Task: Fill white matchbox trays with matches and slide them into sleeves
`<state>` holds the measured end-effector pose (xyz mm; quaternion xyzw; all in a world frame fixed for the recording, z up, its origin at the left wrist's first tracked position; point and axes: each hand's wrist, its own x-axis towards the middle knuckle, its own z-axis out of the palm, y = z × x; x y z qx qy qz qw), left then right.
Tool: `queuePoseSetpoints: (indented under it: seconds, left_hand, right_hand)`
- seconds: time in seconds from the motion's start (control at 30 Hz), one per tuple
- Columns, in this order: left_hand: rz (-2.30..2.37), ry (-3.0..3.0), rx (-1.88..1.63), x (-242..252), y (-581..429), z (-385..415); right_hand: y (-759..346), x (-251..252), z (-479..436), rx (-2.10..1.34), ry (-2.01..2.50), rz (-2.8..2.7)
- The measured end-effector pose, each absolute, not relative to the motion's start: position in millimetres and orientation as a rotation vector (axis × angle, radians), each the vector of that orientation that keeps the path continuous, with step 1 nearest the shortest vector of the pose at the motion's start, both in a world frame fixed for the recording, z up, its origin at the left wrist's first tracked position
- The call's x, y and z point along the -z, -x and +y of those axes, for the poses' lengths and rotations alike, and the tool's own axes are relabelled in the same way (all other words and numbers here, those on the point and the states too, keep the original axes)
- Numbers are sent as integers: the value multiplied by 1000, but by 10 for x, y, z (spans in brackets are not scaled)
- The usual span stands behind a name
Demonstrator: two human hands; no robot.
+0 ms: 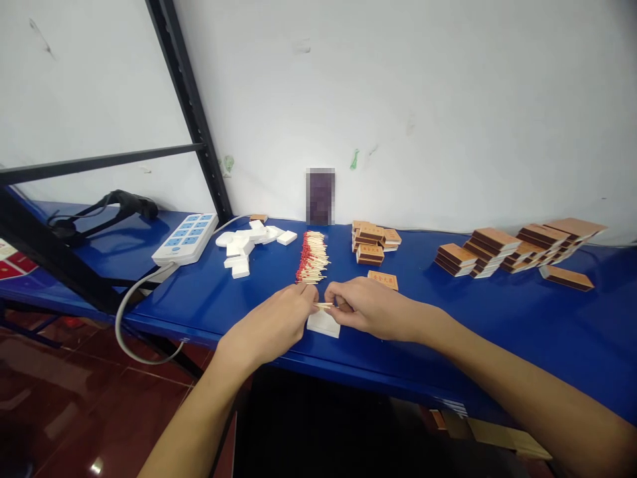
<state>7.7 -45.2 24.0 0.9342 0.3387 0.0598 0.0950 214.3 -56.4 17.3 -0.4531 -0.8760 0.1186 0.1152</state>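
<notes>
My left hand (286, 309) pinches several matchsticks (325, 305), their pale ends pointing right. My right hand (361, 304) is closed on the right ends of the same matchsticks. Just beneath, a white matchbox tray (324, 325) lies on the blue table near its front edge; its upper part is partly hidden by my fingers. Beyond my hands lies a long heap of red-tipped matches (313, 257), heads to the left. An orange-topped matchbox sleeve (383, 279) rests flat just behind my right hand.
White trays (243, 244) are piled at left, beside a white power strip (186, 238) with a cable hanging over the edge. Matchbox sleeves (371, 242) form a small pile at centre right. Stacked matchboxes (492, 247) stand farther right. A black metal post (189, 106) rises at left.
</notes>
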Motion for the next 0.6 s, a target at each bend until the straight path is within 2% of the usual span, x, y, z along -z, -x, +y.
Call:
queuePoseSetpoints:
  seconds: [0.23,0.6]
  left_hand:
    - [984,-2704,-136,-231,-68,-489]
    - [917,-2591,-215,-287,-32,-504]
  right_hand:
    - [-2111,-185,-635,-564,1360,-2535]
    - [-2123,-229,-619,-667,1352,-2505]
